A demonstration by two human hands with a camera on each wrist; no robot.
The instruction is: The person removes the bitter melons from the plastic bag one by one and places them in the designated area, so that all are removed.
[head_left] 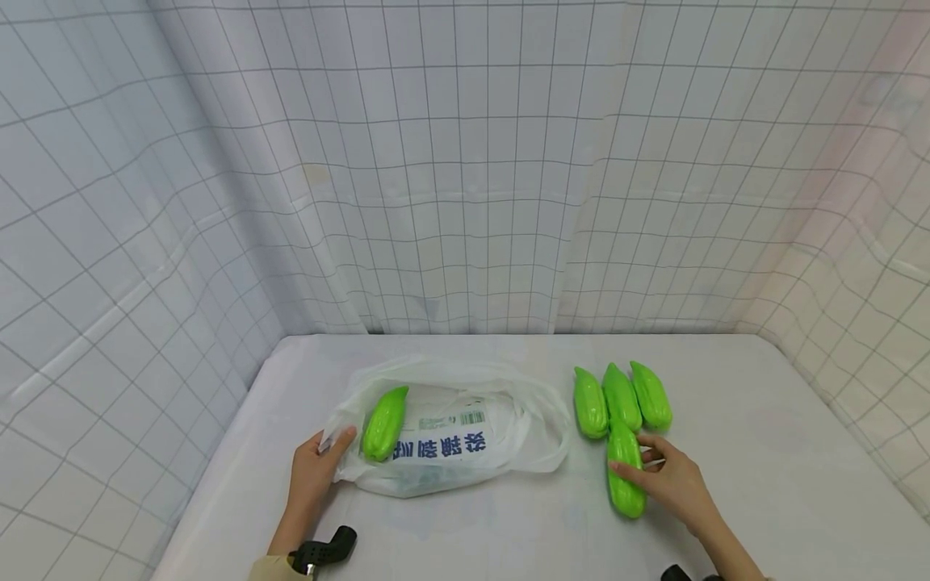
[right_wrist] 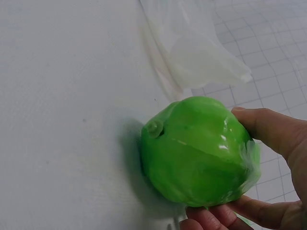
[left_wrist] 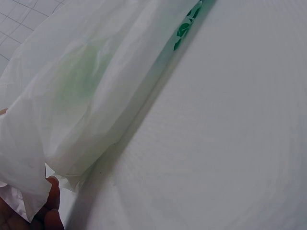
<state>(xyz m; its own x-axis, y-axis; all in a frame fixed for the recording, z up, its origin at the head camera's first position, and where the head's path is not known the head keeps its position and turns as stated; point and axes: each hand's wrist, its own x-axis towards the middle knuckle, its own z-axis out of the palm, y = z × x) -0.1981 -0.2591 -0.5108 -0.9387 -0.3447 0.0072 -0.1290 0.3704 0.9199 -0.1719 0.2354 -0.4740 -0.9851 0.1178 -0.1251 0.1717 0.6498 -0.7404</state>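
My left hand (head_left: 317, 466) grips the left edge of a white translucent plastic bag (head_left: 538, 440) that lies with its mouth open. Inside it, at the left, lies a glossy green, long, pointed vegetable (head_left: 385, 424). My right hand (head_left: 672, 482) holds a similar green vegetable (head_left: 625, 480) between thumb and fingers. In the right wrist view this vegetable (right_wrist: 201, 153) shows lengthwise ridges and a small pale stub at its end. Just beyond it lie three more green vegetables (head_left: 591, 403). The left wrist view shows the bag (left_wrist: 110, 96) with fingers (left_wrist: 53, 196) at its edge.
All this stands on a white table (head_left: 465, 541). White sheeting with a dark grid (head_left: 472, 161) hangs behind the table and along both sides. Blue lettering (head_left: 443, 445) shows on the bag. A black wrist device (head_left: 327, 549) sits on my left wrist.
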